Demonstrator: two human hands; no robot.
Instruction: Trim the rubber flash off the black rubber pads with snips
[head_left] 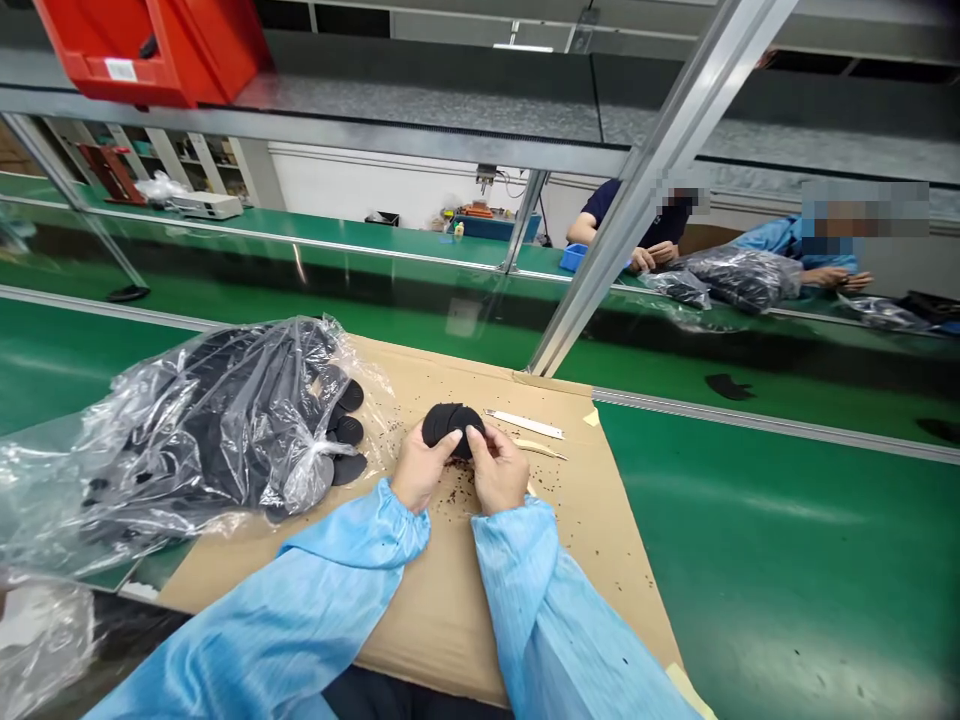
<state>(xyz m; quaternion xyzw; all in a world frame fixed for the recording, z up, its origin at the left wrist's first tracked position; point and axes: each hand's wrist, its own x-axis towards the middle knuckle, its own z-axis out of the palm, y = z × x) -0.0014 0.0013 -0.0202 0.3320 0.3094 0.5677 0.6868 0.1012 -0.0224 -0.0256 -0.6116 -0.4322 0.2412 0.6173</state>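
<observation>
Hands [459, 468], clamped together on black discs [453, 430] above a cardboard sheet [450, 610]; clear bag [225, 420] of similar discs at left; white-handled blade [525, 423] beside the right hand.

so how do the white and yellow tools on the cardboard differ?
The white tool is straight; the yellow tool bows slightly. The white tool lies farther from the person, the yellow tool nearer, partly behind the right hand. Both are slim and lie on the cardboard.
</observation>
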